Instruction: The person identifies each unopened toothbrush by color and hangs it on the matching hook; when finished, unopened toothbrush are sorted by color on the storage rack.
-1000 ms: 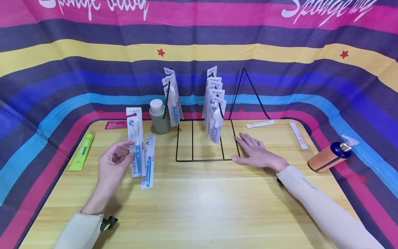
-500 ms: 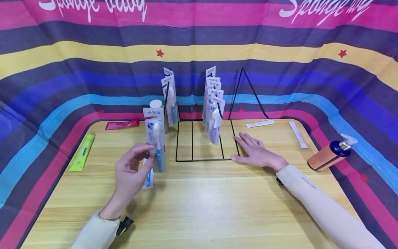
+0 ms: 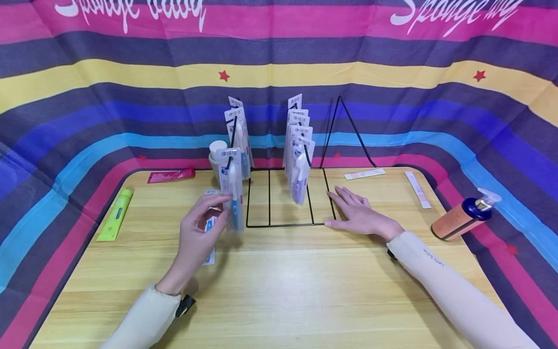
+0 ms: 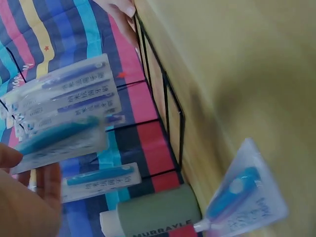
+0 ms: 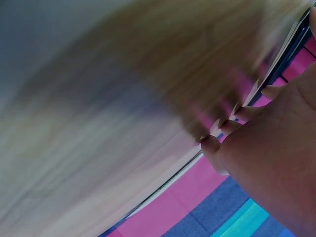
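My left hand [image 3: 201, 237] pinches a packaged toothbrush [image 3: 235, 196] upright by its left edge. The card's top overlaps the front end of the left hook on the black wire display rack [image 3: 269, 198]; I cannot tell whether the hook passes through the hole. Other packaged toothbrushes [image 3: 243, 135] hang farther back on that hook. Several more toothbrushes [image 3: 301, 169] hang on the middle hook. Partly behind my left hand, another packaged toothbrush [image 4: 237, 195] lies on the table. My right hand [image 3: 362, 213] rests with fingers spread at the rack's right base edge.
A grey-green bottle [image 3: 215, 167] stands behind the held toothbrush. To the left lie a pink tube [image 3: 171, 175] and a lime-green tube [image 3: 115, 215]. Two white strips [image 3: 365, 173] lie at the back right, near an orange pump bottle [image 3: 462, 220]. Striped cloth [image 3: 392, 111] surrounds the table.
My left hand has carried the toothbrush rightward from above the one on the table to the left hook's front end. My right hand has stayed on the rack's base.
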The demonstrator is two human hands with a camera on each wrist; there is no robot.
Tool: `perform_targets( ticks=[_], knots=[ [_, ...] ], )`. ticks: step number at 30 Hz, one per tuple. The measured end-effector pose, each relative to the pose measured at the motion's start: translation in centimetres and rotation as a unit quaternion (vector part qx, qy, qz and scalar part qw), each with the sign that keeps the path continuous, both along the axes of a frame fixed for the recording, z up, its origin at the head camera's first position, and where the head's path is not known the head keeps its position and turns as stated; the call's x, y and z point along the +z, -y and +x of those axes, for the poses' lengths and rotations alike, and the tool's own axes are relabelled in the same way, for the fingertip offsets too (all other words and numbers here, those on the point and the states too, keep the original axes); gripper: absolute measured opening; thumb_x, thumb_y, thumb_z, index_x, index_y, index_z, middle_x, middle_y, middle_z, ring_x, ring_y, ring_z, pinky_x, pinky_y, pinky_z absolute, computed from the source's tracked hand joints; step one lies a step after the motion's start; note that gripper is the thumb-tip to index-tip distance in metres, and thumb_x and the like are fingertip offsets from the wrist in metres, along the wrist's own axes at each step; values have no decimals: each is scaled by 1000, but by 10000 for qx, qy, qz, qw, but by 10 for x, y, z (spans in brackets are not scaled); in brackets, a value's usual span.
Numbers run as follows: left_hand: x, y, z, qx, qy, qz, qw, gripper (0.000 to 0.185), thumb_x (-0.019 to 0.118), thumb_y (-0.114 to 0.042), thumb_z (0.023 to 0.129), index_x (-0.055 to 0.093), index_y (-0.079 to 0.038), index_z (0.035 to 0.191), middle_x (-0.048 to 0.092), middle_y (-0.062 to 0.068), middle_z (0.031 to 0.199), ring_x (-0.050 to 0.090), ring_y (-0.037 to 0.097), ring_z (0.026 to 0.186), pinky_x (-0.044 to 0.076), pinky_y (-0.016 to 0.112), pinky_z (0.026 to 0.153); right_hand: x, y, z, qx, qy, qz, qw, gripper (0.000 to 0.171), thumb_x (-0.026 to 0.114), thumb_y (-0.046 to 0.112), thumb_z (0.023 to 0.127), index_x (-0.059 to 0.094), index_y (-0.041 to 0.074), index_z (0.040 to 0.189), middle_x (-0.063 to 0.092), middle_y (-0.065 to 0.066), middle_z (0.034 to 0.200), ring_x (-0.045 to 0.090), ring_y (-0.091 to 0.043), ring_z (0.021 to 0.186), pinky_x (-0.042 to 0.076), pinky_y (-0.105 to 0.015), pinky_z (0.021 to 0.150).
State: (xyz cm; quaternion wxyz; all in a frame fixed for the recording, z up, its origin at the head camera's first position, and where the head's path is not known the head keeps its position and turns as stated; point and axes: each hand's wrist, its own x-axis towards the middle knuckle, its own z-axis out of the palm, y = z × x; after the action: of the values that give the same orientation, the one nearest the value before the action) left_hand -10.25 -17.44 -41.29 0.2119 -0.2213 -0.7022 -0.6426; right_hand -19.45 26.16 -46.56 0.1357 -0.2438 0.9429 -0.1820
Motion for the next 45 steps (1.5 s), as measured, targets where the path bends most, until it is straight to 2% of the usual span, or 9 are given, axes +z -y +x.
perform_targets(
  ticks=[7, 12, 17, 21, 28, 34, 40, 42, 45],
  knots=[
    [7, -5, -30, 2, 531, -314, 9981, 39, 65, 8, 104, 67, 2, 142, 65, 13, 139, 55, 32, 118, 48, 27, 92, -1, -1, -1, -13, -40, -2, 10000, 104, 60, 72, 102, 16, 14, 177, 3, -16, 182, -1, -39, 166, 8, -76, 122],
    [12, -4, -55, -60, 987, -406, 9943, 43, 66, 0, 106, 62, -3, 149, 60, 11, 144, 52, 27, 118, 44, 34, 94, -2, -1, -1, 6, -56, -18, 10000, 104, 59, 73, 102, 16, 14, 177, 3, -16, 182, -1, -39, 166, 8, -77, 122],
    [12, -3, -74, -116, 1108, -382, 9930, 45, 66, -2, 107, 60, -4, 152, 58, 11, 150, 51, 24, 117, 43, 37, 93, -3, 0, 0, 33, -89, 18, 10000, 105, 59, 74, 102, 17, 13, 177, 3, -17, 182, -1, -41, 166, 7, -77, 122],
    [7, -1, -82, -173, 1128, -352, 9928, 46, 66, -2, 108, 58, -4, 153, 57, 11, 153, 51, 25, 117, 43, 33, 92, -2, 0, 1, 34, -70, -1, 10000, 105, 60, 73, 102, 17, 13, 176, 3, -17, 182, -1, -40, 166, 7, -77, 122],
    [-1, 12, -74, 40, 1150, -277, 9930, 46, 65, -1, 107, 59, -2, 152, 57, 17, 145, 52, 36, 121, 45, 28, 90, -3, 1, 0, 43, -50, 6, 10000, 103, 61, 70, 103, 18, 12, 176, 3, -19, 182, 0, -42, 166, 7, -77, 122],
    [-9, 34, -52, 598, 1627, -225, 9846, 40, 63, -7, 110, 61, -1, 149, 66, 10, 137, 59, 20, 117, 46, 26, 91, -3, 0, 1, 19, -58, -26, 10000, 104, 61, 72, 102, 18, 13, 176, 4, -18, 182, 1, -41, 166, 8, -77, 122],
    [-24, 54, -31, 1018, 2508, -394, 9619, 46, 66, -14, 110, 55, 1, 153, 65, 25, 141, 60, 19, 119, 47, 21, 96, -3, -1, 1, -5, -65, -6, 10000, 104, 60, 72, 102, 18, 13, 176, 4, -18, 182, 0, -42, 166, 8, -78, 121],
    [-28, 59, -27, 1073, 2905, -587, 9490, 52, 68, -16, 109, 51, 0, 156, 63, 26, 144, 60, 24, 123, 48, 21, 98, -4, -1, 1, -5, -74, -9, 10000, 103, 60, 72, 103, 18, 13, 176, 3, -18, 182, 0, -41, 166, 7, -79, 121],
    [-34, 67, -23, 1096, 3549, -1085, 9221, 65, 72, -20, 107, 43, -1, 162, 57, 28, 148, 58, 33, 128, 50, 29, 101, -3, -1, 1, 19, -76, -32, 10000, 103, 61, 71, 103, 18, 12, 176, 4, -18, 182, -1, -42, 166, 7, -79, 121]
  ],
)
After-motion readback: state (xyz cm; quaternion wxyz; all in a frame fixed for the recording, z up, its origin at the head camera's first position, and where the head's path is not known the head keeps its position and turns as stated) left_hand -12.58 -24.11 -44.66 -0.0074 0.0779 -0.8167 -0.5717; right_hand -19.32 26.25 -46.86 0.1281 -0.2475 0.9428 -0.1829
